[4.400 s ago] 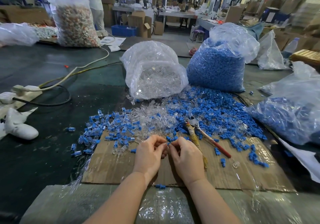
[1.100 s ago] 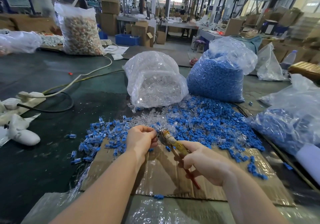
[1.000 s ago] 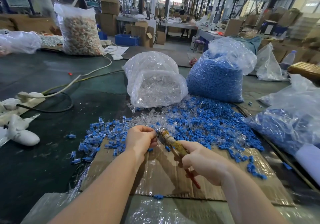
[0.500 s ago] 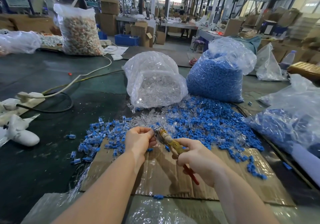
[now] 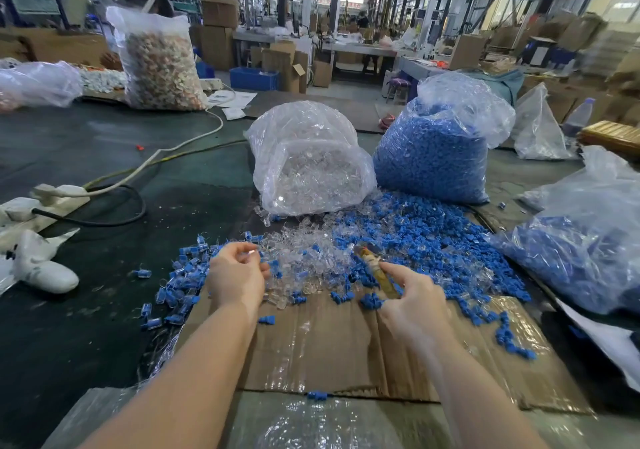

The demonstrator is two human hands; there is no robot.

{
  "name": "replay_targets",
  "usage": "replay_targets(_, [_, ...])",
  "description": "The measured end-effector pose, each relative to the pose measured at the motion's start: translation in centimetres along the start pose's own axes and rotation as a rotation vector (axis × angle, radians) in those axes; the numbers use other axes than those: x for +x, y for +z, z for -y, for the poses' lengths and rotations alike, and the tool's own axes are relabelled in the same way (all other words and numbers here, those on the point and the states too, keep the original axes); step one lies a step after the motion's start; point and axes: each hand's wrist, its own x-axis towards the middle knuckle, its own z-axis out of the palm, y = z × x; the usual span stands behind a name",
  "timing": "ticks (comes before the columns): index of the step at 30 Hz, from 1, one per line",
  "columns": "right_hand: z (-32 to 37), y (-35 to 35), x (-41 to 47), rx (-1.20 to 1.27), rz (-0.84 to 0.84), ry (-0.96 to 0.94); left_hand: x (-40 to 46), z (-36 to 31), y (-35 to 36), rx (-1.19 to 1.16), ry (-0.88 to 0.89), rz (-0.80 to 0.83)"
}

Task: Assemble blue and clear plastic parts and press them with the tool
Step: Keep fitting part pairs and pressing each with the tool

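My left hand (image 5: 238,275) hovers over the left edge of the clear parts pile (image 5: 301,254), its fingers loosely curled with nothing visible in them. Just left of it lie the joined blue-and-clear pieces (image 5: 180,275) on the dark table. My right hand (image 5: 412,298) grips the yellow handles of the pliers (image 5: 372,265), whose jaws point away over the loose blue parts (image 5: 433,240). Both hands are apart above the cardboard sheet (image 5: 329,341).
A bag of clear parts (image 5: 304,168) and a bag of blue parts (image 5: 433,157) stand behind the piles. Another bag with blue pieces (image 5: 581,254) lies at the right. Left are a power strip with cables (image 5: 59,192) and a white object (image 5: 41,268).
The hands, which met at the pliers' jaws, have parted. My left hand moved left and loosened its fingers; my right hand carried the pliers to the right, over the blue parts.
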Motion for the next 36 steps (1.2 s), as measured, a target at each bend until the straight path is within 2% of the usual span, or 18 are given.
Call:
replay_targets(4, [-1.3,-0.1,0.9,-0.287,-0.113,0.057,1.3,1.1,-1.5,0.292,0.17,-0.083])
replay_targets(7, [-2.6,0.4,1.2,-0.437,-0.14,0.053,1.6,1.6,-2.3,0.434,0.224,-0.042])
replay_targets(12, [-3.4,1.3,1.4,-0.511,-0.182,0.001,0.4,1.9,-2.3,0.582,0.28,0.05])
replay_targets(17, [-3.6,1.5,1.5,-0.576,-0.175,0.006,-2.1,2.0,-0.6,0.573,0.549,0.134])
replay_targets(21, [-3.1,1.6,1.1,-0.638,-0.159,0.009,-4.4,2.3,1.4,0.504,0.685,0.334])
replay_targets(24, [-2.2,2.3,0.6,-0.628,-0.223,-0.11,-5.6,2.8,2.7,0.51,0.692,0.481])
replay_targets(27, [-1.1,3.7,0.0,-0.551,-0.254,-0.305,-6.2,3.8,3.6,0.571,0.713,0.533])
replay_targets(31, [-0.8,5.4,-0.2,-0.554,-0.137,-0.301,-6.2,4.5,3.7,0.595,0.72,0.525])
replay_targets(36, [-0.7,6.3,-0.1,-0.493,-0.13,-0.29,-6.0,4.7,3.6,0.544,0.687,0.487])
